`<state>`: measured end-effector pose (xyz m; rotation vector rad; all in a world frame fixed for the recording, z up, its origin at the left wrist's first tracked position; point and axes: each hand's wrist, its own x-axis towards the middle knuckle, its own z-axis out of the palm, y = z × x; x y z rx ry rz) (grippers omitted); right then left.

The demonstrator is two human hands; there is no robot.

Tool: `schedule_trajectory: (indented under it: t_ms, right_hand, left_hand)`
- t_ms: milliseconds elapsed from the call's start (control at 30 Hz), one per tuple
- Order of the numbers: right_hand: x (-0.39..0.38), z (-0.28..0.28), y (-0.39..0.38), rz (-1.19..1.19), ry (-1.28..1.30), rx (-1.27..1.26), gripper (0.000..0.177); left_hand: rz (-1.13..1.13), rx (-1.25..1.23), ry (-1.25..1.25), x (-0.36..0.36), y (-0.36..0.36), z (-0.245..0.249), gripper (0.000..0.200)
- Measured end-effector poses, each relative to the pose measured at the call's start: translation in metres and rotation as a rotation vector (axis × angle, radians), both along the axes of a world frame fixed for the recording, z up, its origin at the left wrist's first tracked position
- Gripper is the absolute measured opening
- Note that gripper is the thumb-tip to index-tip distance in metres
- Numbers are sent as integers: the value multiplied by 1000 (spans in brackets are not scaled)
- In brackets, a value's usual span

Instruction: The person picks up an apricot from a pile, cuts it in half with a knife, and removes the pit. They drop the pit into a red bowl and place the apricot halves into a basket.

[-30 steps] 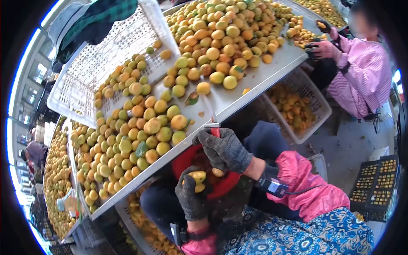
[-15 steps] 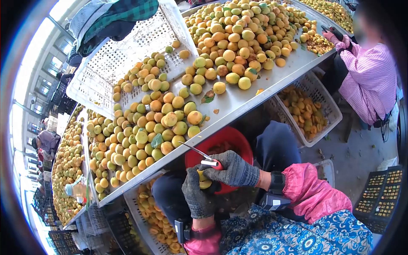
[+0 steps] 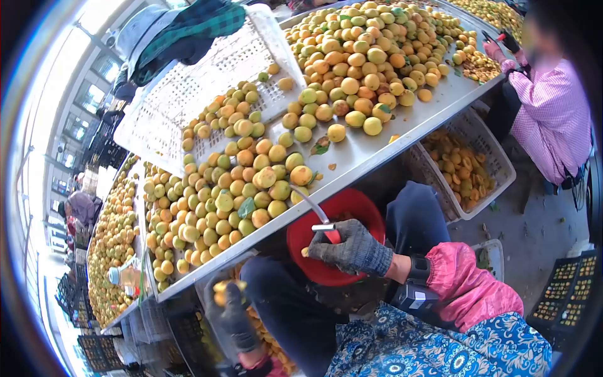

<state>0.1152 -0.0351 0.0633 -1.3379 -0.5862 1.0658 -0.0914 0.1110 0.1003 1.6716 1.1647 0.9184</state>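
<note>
In a grey knit glove, my right hand (image 3: pixel 352 248) is closed around the red handle of a knife (image 3: pixel 319 220) with a thin curved metal blade pointing up toward the table edge. A small yellow bit (image 3: pixel 305 252) shows at its fingertips. My left hand (image 3: pixel 237 320), gloved too and blurred, is over the crate of cut fruit (image 3: pixel 270 342) at the lower left. A yellow apricot half (image 3: pixel 221 292), smeared by motion, is between its fingers. Below the right hand, a red bucket (image 3: pixel 301 261) stands between my knees.
Piled apricots (image 3: pixel 213 201) cover the metal table (image 3: pixel 352 173) ahead, with a tipped white crate (image 3: pixel 163 119) on it. Another crate of halves (image 3: pixel 499 188) is under the table. A co-worker in a pink checked top (image 3: pixel 553 119) sits at the right. Black trays (image 3: pixel 562 289) lie lower right.
My left hand has parted from the right and swung down and left to the crate, carrying yellow fruit. The right hand keeps the knife, shifted slightly right in view.
</note>
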Motion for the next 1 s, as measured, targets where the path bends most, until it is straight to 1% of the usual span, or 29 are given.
schedule_trajectory:
  t_ms: [33,67,100,133,167,200,233,267,300,367,433,467,500,567,600,633,667,700,733,767,833,900,967,1000]
  right_hand:
    - [5,-8,0,44,7,-79,24]
    - [6,-25,1,-6,-199,42,25]
    - [8,-35,0,-28,-200,37,25]
    - [11,-43,-2,49,-288,35,23]
    - [12,-47,-3,130,-375,33,21]
    - [13,-48,-3,182,-389,21,19]
    - [14,-48,-3,172,-387,22,19]
    - [16,-46,-5,168,-418,35,20]
    - [18,-45,-6,166,-450,47,21]
    - [21,-38,-8,130,-413,33,21]
    - [27,-18,-13,-129,-88,212,20]
    - [30,-20,-14,-250,-75,218,18]
    - [36,-11,-18,-256,-72,214,18]
    - [52,11,-32,-350,118,59,20]
    - [55,7,-35,-377,235,83,18]
    - [61,8,-37,-381,235,78,18]
    - [65,10,-39,-387,283,58,18]
    - [69,12,-41,-394,331,39,19]
    - [71,13,-42,-400,329,34,19]
    - [72,14,-43,-393,351,23,19]
    - [74,15,-42,-395,363,11,19]
    - [74,15,-41,-429,357,-8,19]
    - [75,14,-41,-429,380,39,20]
    - [75,14,-40,-462,370,38,21]
  left_hand:
    - [37,39,147,-15,10,4,28]
    - [12,39,145,-34,24,-4,28]
    - [-87,228,319,-56,39,-18,33]
    - [-184,423,489,-69,51,-30,39]
    - [-200,427,488,-75,60,-38,39]
    - [-206,488,522,-68,63,-36,43]
    - [-208,548,555,-62,65,-34,47]
    - [-217,534,530,-52,69,-35,44]
    - [-221,533,532,-25,65,-26,44]
    - [-316,471,466,32,61,-12,36]
    - [-453,568,409,102,46,4,30]
    - [-528,528,368,138,42,5,29]
    - [-604,487,327,171,39,6,29]
    - [-719,585,337,233,38,-7,29]
    - [-737,660,412,263,39,-18,34]
    - [-754,735,490,289,40,-29,40]
    - [-759,730,489,312,37,-38,40]
    - [-760,725,634,334,33,-45,45]
    - [-758,720,779,348,31,-53,50]
    - [-764,719,772,358,32,-63,50]
    - [-834,655,876,375,29,-75,53]
    - [-829,659,843,377,27,-82,51]
    - [-846,748,837,370,30,-83,46]
    - [-799,669,722,360,30,-82,39]
